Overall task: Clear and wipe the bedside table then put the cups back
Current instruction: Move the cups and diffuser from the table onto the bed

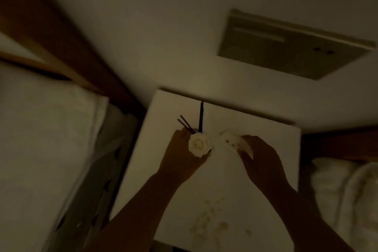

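- Though the room is dim, the bedside table shows between a bed on its left and rumpled bedding on its right.
- Brownish stains on its near part.
- Left hand over its middle, fingers curled round a rose-shaped piece with dark sticks.
- Right hand alongside, pinching a small white object, too blurred to identify.

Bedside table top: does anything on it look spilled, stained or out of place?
Yes. A cluster of brownish blotches marks the near part of the white square bedside table, toward the camera. They look like dried spill stains, not yet wiped. The picture is dim, so what spilled cannot be told.
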